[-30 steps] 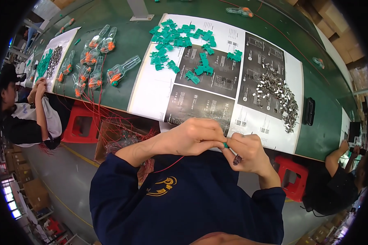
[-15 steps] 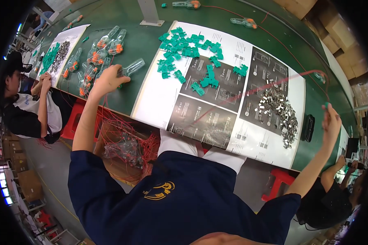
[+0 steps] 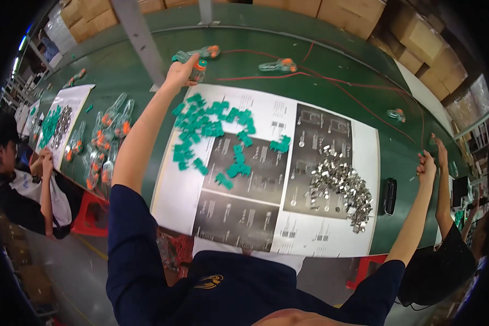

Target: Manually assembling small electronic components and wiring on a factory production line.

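Note:
At the far left of the bench, beyond the printed sheet (image 3: 165,187), my left hand (image 3: 180,73) is closed round a clear plastic housing (image 3: 199,75) with an orange and green end. A similar clear housing with an orange end (image 3: 209,51) lies just past my fingers. Far to the right, my right hand (image 3: 427,167) is closed in a pinch at the end of a red wire (image 3: 422,127). The fingertips partly hide the wire's end. Green plastic connectors (image 3: 204,127) and a pile of small metal clips (image 3: 342,182) lie on the sheet between my hands.
A co-worker's hand (image 3: 440,151) is right beside my right hand. Further clear housings lie at back (image 3: 279,66), right (image 3: 396,114) and left (image 3: 100,133). A metal post (image 3: 138,43) stands by my left arm. A black case (image 3: 389,196) lies right of the clips.
My left hand has moved away from the heap of housings to the far side, carrying the clear housing. The red wire has swung from over the sheet to the back. My right hand has lowered slightly.

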A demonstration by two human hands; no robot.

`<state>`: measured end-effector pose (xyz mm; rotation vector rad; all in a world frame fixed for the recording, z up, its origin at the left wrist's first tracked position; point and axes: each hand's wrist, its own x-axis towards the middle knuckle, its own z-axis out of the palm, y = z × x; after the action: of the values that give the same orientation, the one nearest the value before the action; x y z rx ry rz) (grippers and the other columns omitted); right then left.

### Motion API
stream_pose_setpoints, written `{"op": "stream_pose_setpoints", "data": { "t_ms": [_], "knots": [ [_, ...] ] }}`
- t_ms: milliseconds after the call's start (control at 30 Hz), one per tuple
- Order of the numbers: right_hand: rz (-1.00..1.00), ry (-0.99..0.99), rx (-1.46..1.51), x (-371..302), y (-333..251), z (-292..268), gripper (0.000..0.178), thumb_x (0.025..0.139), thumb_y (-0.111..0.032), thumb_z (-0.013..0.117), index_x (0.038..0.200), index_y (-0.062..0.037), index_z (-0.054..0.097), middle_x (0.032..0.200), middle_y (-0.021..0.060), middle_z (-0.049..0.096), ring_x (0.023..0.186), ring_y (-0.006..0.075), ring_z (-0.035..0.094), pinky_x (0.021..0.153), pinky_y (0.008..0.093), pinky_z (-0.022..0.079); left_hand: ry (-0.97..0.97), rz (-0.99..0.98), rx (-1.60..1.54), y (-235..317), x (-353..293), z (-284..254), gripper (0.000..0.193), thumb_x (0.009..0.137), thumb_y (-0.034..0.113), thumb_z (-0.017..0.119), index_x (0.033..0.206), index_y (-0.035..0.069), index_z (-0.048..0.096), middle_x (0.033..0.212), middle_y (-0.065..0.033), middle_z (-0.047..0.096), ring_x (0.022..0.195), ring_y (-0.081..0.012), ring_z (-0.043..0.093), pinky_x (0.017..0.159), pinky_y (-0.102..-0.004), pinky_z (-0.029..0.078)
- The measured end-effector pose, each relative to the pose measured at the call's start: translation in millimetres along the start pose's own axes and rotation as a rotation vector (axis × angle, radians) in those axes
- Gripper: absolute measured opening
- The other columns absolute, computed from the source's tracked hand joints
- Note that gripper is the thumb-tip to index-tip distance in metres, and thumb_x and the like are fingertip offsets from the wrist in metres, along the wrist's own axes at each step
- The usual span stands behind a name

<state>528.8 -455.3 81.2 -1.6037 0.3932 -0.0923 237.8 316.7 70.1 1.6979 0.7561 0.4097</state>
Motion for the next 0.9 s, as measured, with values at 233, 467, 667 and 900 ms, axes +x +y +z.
{"op": "stream_pose_setpoints", "data": {
  "t_ms": [233, 467, 667, 900],
  "knots": [
    [0.091, -0.313, 0.481, 22, -12, 98, 0.05, 0.089, -0.037, 0.069, 0.105, 0.0086, 0.056, 0.062, -0.0019, 0.044, 0.042, 0.0044, 0.024, 0.041, 0.0205, 0.02, 0.252, 0.195, 0.332, 26, 94, 91, 0.062, 0.082, 0.054, 0.066, 0.095, -0.006, 0.068, 0.089, -0.0203, 0.068, 0.079, -0.0318, 0.069, 0.068, -0.0391, 0.058],
    [0.195, -0.847, 0.129, -100, 18, 278, 0.035, 0.094, -0.03, 0.062, 0.11, 0.001, 0.06, 0.064, -0.0061, 0.044, 0.043, 0.0004, 0.026, 0.038, 0.0184, 0.02, 0.002, 0.736, 0.877, 18, 75, 243, 0.056, 0.079, 0.044, 0.072, 0.109, -0.002, 0.059, 0.11, -0.026, 0.058, 0.101, -0.0396, 0.06, 0.086, -0.0452, 0.049],
    [0.325, -0.82, 0.013, -178, 8, 337, 0.027, 0.094, -0.027, 0.061, 0.1, -0.0008, 0.06, 0.06, -0.0071, 0.038, 0.042, 0.0008, 0.022, 0.039, 0.0196, 0.018, -0.306, 1.023, 0.691, 42, -15, 251, 0.049, 0.08, 0.039, 0.071, 0.112, 0.005, 0.057, 0.104, -0.0208, 0.053, 0.097, -0.0383, 0.056, 0.085, -0.0443, 0.048],
    [0.354, -1.06, 0.523, -180, -28, 305, 0.016, 0.096, -0.019, 0.056, 0.089, -0.0052, 0.057, 0.053, -0.0087, 0.026, 0.038, 0.0026, 0.021, 0.036, 0.0206, 0.017, -0.333, 0.968, 0.808, 40, -155, 98, 0.043, 0.074, 0.019, 0.066, 0.113, 0.004, 0.059, 0.098, -0.0192, 0.052, 0.092, -0.0366, 0.054, 0.082, -0.0439, 0.048]
  ]
}}
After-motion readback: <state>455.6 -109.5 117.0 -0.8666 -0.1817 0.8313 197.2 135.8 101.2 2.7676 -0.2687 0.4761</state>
